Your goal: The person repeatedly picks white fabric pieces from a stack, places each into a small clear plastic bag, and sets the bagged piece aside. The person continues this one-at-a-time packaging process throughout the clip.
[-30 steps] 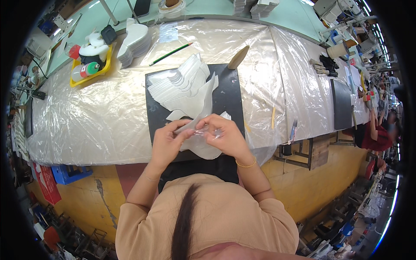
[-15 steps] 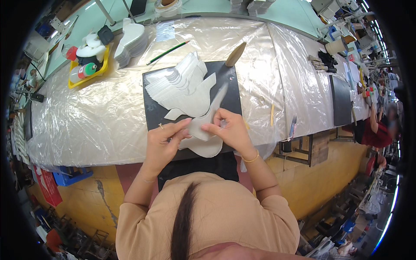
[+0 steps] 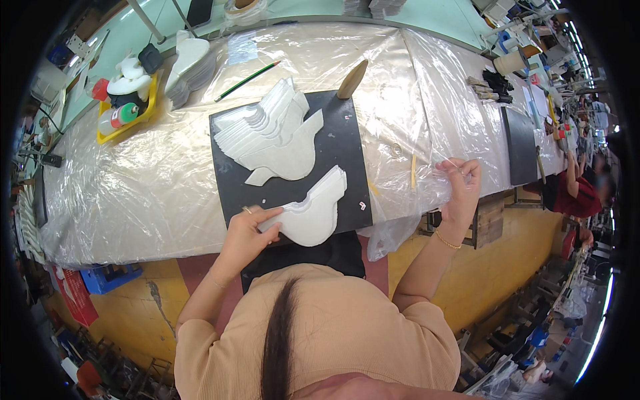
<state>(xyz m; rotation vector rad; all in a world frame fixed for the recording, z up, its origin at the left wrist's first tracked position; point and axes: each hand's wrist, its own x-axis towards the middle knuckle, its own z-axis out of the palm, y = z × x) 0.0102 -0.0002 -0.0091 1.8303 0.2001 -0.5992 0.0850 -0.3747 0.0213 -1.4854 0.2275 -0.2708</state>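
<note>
My left hand (image 3: 250,237) is closed on the left tip of a small stack of curved white sheet pieces (image 3: 313,217), thumb and forefinger pinching it. The stack lies at the near edge of a black mat (image 3: 350,147) and slightly overhangs it. Farther up the mat is a fanned pile of similar white pieces (image 3: 283,140). Out to the right, over the plastic-covered table, my right hand (image 3: 461,183) has its fingers curled together near the table's front edge. What they hold, if anything, cannot be made out.
A wooden tool (image 3: 352,80) rests at the mat's far right corner, a green pencil (image 3: 247,81) beyond the mat. Far left stand a yellow basket with bottles (image 3: 155,100) and another white stack (image 3: 190,67). A second black mat (image 3: 519,147) lies right.
My right hand has let go of the white piece and moved right over the plastic. My left hand stays at the stack's left end. The piece once raised now lies flat.
</note>
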